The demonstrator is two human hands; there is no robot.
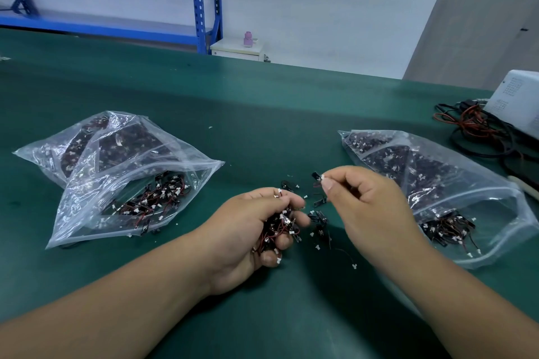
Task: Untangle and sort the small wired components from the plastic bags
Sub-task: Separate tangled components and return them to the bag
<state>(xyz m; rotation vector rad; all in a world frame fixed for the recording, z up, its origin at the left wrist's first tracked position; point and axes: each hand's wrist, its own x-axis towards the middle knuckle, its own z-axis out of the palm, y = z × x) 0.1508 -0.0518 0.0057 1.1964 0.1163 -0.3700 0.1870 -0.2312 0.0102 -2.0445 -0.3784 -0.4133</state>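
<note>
My right hand (366, 198) pinches one wired component (317, 176) by its white plug, lifting it clear so its lead slips free. Left hand (256, 230) cups the tangled clump (278, 229) as a supply. Open bags (131, 183) flank both sides on the worktop (262, 102) for easy sorting.

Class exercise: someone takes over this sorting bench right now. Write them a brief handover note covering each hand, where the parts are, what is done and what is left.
Left hand: cupped around a tangled clump of wired components.
Right hand: fingers pinching one component pulled from the clump.
Loose pieces lie on the green mat between the hands.
Open bags sit left and right, both holding components.
Done: a few freed. Left: the clump and both bags.
</note>
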